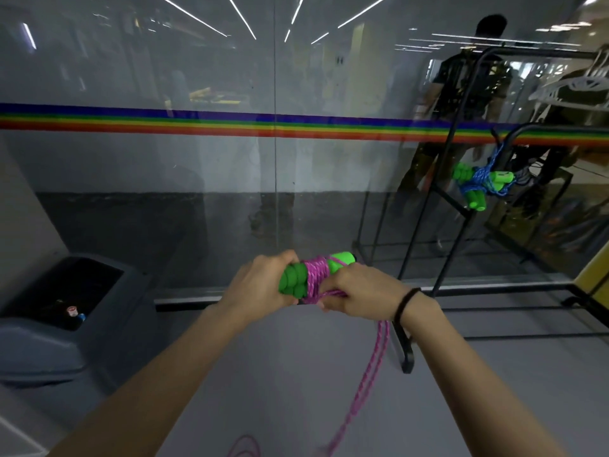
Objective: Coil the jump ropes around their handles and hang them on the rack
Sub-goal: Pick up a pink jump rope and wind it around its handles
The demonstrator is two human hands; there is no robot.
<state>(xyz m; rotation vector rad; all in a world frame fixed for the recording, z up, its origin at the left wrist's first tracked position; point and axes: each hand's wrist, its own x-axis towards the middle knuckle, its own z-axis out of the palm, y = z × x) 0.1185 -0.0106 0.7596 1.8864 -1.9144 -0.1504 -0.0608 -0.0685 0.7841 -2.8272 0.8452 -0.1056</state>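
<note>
Both hands are clenched on one bundle, held out in front at mid-frame. Left hand (pixel 260 282) wraps its fingers round the near end of the green handles (pixel 291 283), which lie side by side. Right hand (pixel 361 288) curls its fingers round strands of the pink rope (pixel 317 275), just under the handles' other end.

The bundle sits between the two hands and touches both. Its long axis runs left to right and tilts up slightly, with the free end pointing up and right toward the black rack (pixel 459 150). Pink turns are wound tightly round the middle of the handles. From the right hand, two loose strands drop to the grey floor (pixel 280 374), where a loop shows at the bottom edge.

A second set of green handles, wrapped in blue rope (pixel 479 179), hangs on the rack, well apart from the hands. A dark bin (pixel 39 341) stands at the left.
</note>
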